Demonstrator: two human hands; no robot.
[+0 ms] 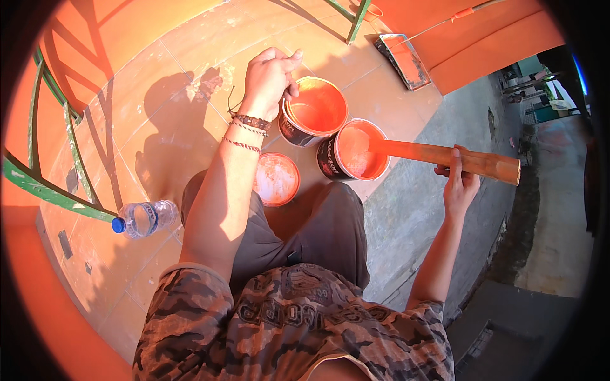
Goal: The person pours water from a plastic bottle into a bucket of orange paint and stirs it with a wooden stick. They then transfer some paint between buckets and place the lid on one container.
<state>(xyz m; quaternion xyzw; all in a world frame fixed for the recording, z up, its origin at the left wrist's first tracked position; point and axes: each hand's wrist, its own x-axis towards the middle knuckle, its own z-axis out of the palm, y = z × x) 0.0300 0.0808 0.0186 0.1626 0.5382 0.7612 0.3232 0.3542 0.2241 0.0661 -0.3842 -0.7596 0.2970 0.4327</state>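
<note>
My left hand (273,73) is curled above the rim of a bucket of orange paint (316,108); whatever its fingers may grip is hidden. My right hand (459,174) grips a broad, paint-coated wooden stick (483,164), whose other end dips into a second bucket (356,155) of paler orange paint, just right of and below the first. A round lid (277,171) smeared with pale and orange paint lies beside the buckets, near my knees.
A plastic water bottle (143,219) lies at left near green metal railings (38,178). A paint tray (402,61) with a long roller pole (432,25) sits at the back, by an orange wall (483,38). Grey concrete (406,241) borders the tiles at right.
</note>
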